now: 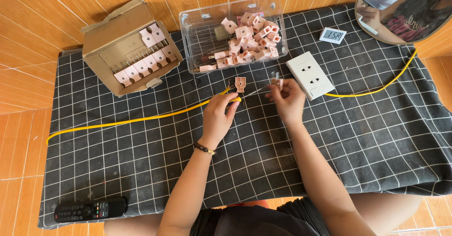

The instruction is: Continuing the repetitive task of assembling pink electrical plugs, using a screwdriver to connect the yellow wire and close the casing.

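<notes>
Left hand [219, 115] is clenched around a yellow-handled screwdriver [238, 98], its shaft pointing toward 2 o'clock. Right hand [287, 100] pinches a small pink plug piece [276, 81] between the fingertips. A second pink plug part [240, 83] lies on the checked black cloth [367, 137], just beside the tool at 12 o'clock. Clear rectangular bin [197, 33] of pink parts at 12 o'clock; open brown cardboard box [110, 38] at 10 o'clock; white socket plate [310, 74] at 2 o'clock.
</notes>
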